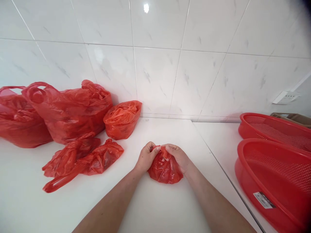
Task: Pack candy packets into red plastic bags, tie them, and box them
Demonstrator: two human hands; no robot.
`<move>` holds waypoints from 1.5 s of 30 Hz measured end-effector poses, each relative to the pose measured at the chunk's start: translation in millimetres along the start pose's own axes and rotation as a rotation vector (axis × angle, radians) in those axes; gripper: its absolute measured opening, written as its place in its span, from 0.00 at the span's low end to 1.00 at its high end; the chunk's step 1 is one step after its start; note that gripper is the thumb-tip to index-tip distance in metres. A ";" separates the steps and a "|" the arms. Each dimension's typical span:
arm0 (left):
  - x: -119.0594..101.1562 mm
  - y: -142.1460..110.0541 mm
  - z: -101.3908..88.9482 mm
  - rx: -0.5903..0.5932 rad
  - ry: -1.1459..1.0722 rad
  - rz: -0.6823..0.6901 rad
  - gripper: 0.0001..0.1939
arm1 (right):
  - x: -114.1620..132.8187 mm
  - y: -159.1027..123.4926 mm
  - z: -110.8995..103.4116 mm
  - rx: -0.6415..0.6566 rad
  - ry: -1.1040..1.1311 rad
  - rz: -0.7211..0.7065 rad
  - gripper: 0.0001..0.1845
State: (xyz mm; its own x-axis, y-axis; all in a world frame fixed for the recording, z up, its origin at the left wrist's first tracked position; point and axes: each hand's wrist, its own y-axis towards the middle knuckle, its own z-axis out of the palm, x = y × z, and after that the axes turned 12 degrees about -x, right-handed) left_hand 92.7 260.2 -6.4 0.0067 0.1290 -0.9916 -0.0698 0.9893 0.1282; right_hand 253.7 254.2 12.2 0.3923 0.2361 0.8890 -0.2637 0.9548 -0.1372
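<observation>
A small red plastic bag (165, 171) rests on the white table in front of me, bulging with contents I cannot make out. My left hand (147, 157) pinches its gathered top from the left, thumb uppermost. From the right, my right hand (177, 157) grips the same top, its fingers closed on the plastic. The two hands are close together over the bag's mouth. Part of the bag's far side is hidden behind the fingers.
Big red plastic bags (70, 113) stand at the left against the tiled wall, with a smaller full bag (122, 119) beside them. Crumpled red bags (85, 158) lie in front. Red plastic baskets (247, 174) stand at the right, below a wall socket (285, 97).
</observation>
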 end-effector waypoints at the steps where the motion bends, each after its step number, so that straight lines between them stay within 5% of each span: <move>1: 0.5 0.9 -1.8 0.024 -0.004 -0.007 0.17 | 0.8 -0.5 -0.9 0.008 -0.046 -0.021 0.13; 5: 1.2 3.8 -5.0 0.080 -0.105 -0.062 0.18 | 2.6 -0.8 -2.2 0.018 -0.290 -0.116 0.18; 8: -0.4 2.8 -3.1 0.026 -0.136 -0.039 0.18 | -0.8 2.2 -1.5 -0.182 -0.537 -0.236 0.26; 11: -5.0 -2.9 1.4 0.019 -0.041 0.021 0.16 | -6.4 6.1 -1.7 -0.396 -0.709 -0.323 0.20; 14: -10.6 -10.3 6.8 0.026 0.111 0.074 0.14 | -9.5 7.7 -2.9 -0.470 -0.774 -0.305 0.17; 21: -11.1 -14.3 9.7 -0.087 0.539 0.332 0.14 | -2.6 -0.5 1.9 -0.291 -0.602 -0.354 0.22; 25: -10.0 -10.8 3.5 -0.119 0.716 0.597 0.13 | 2.7 -3.0 1.6 -0.134 -0.304 -0.156 0.19; 29: -10.3 -8.8 -1.5 -0.072 0.773 0.769 0.12 | 4.2 -0.9 -3.6 -0.147 -0.044 -0.063 0.13; 33: -8.7 -8.3 -2.3 -0.053 0.700 0.900 0.08 | 4.4 5.3 -13.6 -0.239 0.034 -0.088 0.13; 36: -7.4 -7.8 -3.9 -0.108 0.669 0.953 0.09 | 5.5 11.4 -28.3 -0.434 -0.197 -0.202 0.14; 40: -7.5 -5.6 -10.7 -0.136 0.655 0.915 0.10 | 9.1 15.5 -54.5 -0.764 -0.560 -0.339 0.12; 45: -6.8 -1.9 -16.3 -0.209 0.629 0.789 0.08 | 12.7 16.3 -75.9 -0.977 -0.748 -0.332 0.14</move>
State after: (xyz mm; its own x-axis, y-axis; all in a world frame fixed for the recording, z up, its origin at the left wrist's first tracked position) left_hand 76.5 256.4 -0.1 -0.6355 0.6179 -0.4629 -0.0008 0.5990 0.8007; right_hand 321.2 286.5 -11.9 -0.3598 0.1062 0.9270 0.6323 0.7583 0.1585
